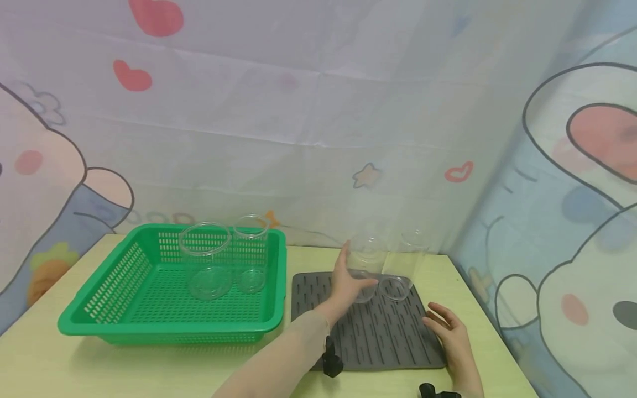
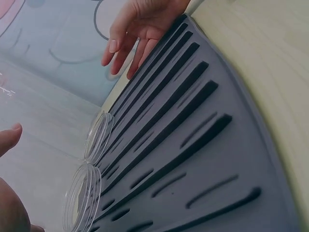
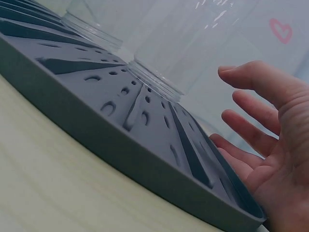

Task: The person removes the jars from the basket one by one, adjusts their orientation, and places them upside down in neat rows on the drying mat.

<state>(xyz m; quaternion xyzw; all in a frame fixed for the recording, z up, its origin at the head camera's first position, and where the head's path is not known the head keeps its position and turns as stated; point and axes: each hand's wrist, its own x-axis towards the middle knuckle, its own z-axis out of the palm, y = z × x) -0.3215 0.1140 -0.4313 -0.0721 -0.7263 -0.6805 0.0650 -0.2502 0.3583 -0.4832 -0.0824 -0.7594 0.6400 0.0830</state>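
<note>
Two clear see-through jars stand on a dark grey ridged mat [image 1: 378,342], their ringed rims seemingly down. My left hand [image 1: 343,284] is at the left jar [image 1: 367,260], fingers straight along its left side and thumb across its front. Contact is hard to judge through the clear wall. To its right is the other jar [image 1: 405,265], with a ringed edge [image 3: 157,82] on the mat. Beside the mat's right edge, my right hand [image 1: 450,331] has loosely bent, spread fingers and holds nothing. In the right wrist view the right hand [image 3: 270,125] is apart from the jars.
A green plastic basket [image 1: 174,330] stands on the left of the pale table [image 1: 30,365]. Inside are a wide clear jar [image 1: 206,271] and a narrower clear jar [image 1: 250,254], both upright. Printed cloth [image 1: 298,110] hangs behind and to the right.
</note>
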